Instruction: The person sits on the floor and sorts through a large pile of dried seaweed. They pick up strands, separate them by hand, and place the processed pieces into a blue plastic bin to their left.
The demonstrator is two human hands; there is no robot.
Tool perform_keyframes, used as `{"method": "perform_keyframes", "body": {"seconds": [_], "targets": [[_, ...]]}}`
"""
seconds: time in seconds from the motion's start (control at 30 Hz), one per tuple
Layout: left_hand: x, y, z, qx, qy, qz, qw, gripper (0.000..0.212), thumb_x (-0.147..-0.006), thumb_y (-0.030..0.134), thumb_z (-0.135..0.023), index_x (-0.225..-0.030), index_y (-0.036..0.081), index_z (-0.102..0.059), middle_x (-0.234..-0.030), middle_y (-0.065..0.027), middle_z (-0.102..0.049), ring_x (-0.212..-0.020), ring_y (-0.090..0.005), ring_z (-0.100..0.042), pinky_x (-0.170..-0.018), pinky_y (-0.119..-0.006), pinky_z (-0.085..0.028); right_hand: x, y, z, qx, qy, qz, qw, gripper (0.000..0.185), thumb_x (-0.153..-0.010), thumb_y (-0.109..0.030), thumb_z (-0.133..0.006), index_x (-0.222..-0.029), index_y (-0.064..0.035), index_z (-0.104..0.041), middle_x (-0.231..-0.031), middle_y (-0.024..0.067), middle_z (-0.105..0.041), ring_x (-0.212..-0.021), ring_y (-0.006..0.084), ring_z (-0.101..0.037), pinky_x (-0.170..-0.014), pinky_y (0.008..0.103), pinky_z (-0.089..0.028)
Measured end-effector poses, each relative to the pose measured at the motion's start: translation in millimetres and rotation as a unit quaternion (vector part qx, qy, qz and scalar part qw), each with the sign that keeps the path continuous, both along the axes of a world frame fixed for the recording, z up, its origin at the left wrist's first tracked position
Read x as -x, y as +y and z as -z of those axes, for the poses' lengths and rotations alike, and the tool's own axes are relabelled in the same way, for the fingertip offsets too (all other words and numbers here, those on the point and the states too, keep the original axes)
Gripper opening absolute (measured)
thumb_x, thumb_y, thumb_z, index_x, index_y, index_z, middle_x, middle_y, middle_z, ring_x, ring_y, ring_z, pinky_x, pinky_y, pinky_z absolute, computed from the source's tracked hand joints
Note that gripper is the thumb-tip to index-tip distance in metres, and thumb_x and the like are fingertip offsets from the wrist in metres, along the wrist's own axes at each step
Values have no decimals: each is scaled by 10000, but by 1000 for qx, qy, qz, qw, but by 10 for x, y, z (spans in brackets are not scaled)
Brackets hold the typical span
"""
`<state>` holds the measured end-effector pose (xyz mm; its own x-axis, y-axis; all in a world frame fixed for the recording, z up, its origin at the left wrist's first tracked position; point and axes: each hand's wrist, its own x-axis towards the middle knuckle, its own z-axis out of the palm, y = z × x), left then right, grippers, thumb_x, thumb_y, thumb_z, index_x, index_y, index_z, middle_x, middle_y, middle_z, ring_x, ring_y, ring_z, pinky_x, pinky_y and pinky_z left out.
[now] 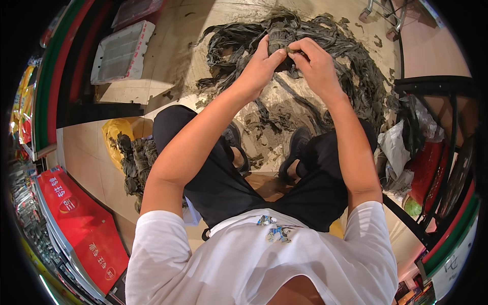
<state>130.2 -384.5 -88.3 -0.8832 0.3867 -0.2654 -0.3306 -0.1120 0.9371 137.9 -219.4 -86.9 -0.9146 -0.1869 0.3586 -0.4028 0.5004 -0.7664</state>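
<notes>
A large heap of long, dark, leafy strands, possibly dried seaweed, [358, 72] lies spread on the tiled floor before me. My left hand [263, 65] grips the left side of a bundle of these strands [281, 36], thumb in front. My right hand [314, 65] pinches a small twisted end of strand [288, 50] between thumb and fingers at the bundle's lower right. The two hands are close together but apart. Several rolled bundles [141, 160] of the same material are stacked beside my left knee, next to a yellow plastic bag [114, 133].
A white foam box [122, 51] stands at the upper left. Plastic bags [396, 145] and a red basket [427, 167] are by a black metal rack [453, 114] on the right. Cart wheels [366, 14] show at the upper right. Loose scraps litter the floor around my shoes [299, 143].
</notes>
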Motion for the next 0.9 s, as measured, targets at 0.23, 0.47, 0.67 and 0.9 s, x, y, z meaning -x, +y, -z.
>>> {"method": "perform_keyframes", "body": {"seconds": [0.23,0.47,0.67,0.9], "targets": [[11,8,60,-46,29,6,998,762,-956,208,-536,-1496,81,-13,-1367,-132,-398,-1242,-182,-411,-1041,-336,-322,-37,-68,-24,112,-62,24,992,142,-876,-42,-597,-1017,-33,-585,-877,63,-621,-704,140,-581,-647,290,-481],[64,-12,105,-51,29,-6,998,719,-943,161,-523,-1488,70,-64,-1281,-83,-465,-1154,-152,-459,-980,-309,-365,-16,-14,-19,36,59,-13,998,118,-844,-10,-594,-960,-23,-613,-890,75,-610,-752,199,-600,-658,290,-476],[76,-30,291,40,108,5,993,707,-923,138,-505,-1479,23,-82,-1225,-90,-478,-1085,-142,-472,-956,-283,-374,-41,-21,-87,-14,-21,9,1000,124,-835,-16,-600,-951,-16,-558,-909,85,-571,-843,247,-599,-715,331,-485],[14,24,181,197,237,36,951,761,-885,239,-517,-1415,-120,-106,-1340,-298,-301,-1276,-387,-332,-1068,-381,-278,-80,39,-93,-79,20,28,996,215,-825,-67,-638,-1005,-52,-521,-951,81,-565,-863,269,-607,-702,361,-492]]}}
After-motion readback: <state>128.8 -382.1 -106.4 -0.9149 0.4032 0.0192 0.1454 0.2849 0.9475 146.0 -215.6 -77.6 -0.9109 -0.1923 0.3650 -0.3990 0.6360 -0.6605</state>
